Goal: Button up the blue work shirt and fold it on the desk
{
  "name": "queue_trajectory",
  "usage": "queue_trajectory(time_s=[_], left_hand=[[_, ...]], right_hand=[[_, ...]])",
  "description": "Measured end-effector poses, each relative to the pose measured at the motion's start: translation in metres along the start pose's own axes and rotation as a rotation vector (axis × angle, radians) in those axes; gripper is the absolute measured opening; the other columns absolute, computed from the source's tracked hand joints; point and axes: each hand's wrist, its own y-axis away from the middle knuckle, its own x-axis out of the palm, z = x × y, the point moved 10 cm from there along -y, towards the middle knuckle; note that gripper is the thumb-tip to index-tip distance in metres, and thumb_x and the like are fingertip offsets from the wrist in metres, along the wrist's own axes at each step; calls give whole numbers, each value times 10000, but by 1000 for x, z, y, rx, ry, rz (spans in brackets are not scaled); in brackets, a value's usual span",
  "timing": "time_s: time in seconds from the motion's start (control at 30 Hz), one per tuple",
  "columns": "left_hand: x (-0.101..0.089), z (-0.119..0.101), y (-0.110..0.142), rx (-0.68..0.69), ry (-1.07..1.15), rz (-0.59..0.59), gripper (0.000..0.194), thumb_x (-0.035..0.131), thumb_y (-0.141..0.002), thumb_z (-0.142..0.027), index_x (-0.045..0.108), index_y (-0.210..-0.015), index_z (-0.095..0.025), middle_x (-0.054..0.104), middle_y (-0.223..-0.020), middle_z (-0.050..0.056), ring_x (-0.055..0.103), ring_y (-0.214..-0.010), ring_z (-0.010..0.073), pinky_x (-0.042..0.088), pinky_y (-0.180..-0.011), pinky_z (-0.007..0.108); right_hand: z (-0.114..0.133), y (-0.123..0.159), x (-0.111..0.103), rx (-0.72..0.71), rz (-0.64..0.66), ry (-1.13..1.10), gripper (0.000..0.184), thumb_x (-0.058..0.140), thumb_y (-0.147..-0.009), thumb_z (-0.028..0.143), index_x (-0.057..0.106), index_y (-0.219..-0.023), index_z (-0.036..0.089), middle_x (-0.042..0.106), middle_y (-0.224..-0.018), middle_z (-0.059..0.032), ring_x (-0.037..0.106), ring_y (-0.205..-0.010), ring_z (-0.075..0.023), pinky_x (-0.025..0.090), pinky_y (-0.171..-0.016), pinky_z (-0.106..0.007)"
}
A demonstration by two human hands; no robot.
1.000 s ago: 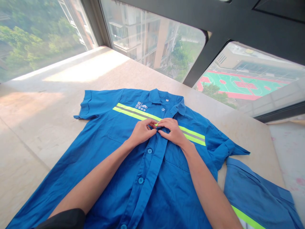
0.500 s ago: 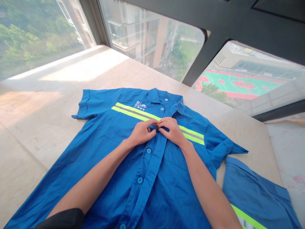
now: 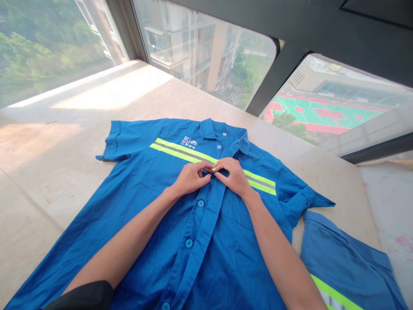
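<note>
A blue short-sleeved work shirt (image 3: 129, 206) with a yellow-and-grey reflective stripe lies spread face up, its collar pointing away from me. My left hand (image 3: 193, 176) and my right hand (image 3: 232, 175) meet at the chest, level with the stripe. Both pinch the front placket (image 3: 206, 232) between thumb and fingers, lifting its edge slightly. Whatever button lies between the fingertips is hidden. One button (image 3: 219, 147) shows near the collar, unfastened. Below my hands, another button (image 3: 201, 203) and others down the front are also exposed beside the placket.
The shirt rests on a pale stone windowsill (image 3: 41, 172). A folded blue garment (image 3: 345, 254) with a reflective band lies at the right, beside a pale flowered cloth (image 3: 390, 206). Dark window frames (image 3: 290, 43) and glass border the far side.
Both hands stay at the same spot on the placket, with only slight finger movement. The shirt lies as before, and the view has shifted a tiny amount.
</note>
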Motion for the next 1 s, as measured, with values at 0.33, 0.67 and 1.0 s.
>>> queue_trajectory(time_s=[0.33,0.67,1.0], left_hand=[[-3,1,-2,-5,116,-4,265,609,-709,-159,727,-944,-134,756,-881,46,641,-657,123,482,-581,194],[3,11,0,-114,292,35,251,665,-771,-308,716,-935,-125,739,-791,53,615,-534,115,470,-441,187],[-1,15,-2,-118,298,-19,206,684,-752,-299,680,-871,-131,685,-679,18,585,-502,100,480,-463,187]], right_hand=[[1,0,-4,42,-65,7,47,682,-815,197,653,-809,234,724,-919,-28,642,-972,-230,456,-903,-409],[-3,0,-6,85,-111,-30,34,674,-801,217,669,-775,240,724,-890,-41,653,-946,-241,489,-892,-420],[5,-1,-4,4,-74,32,44,630,-847,215,652,-870,245,714,-1001,-42,617,-1069,-247,418,-985,-444]])
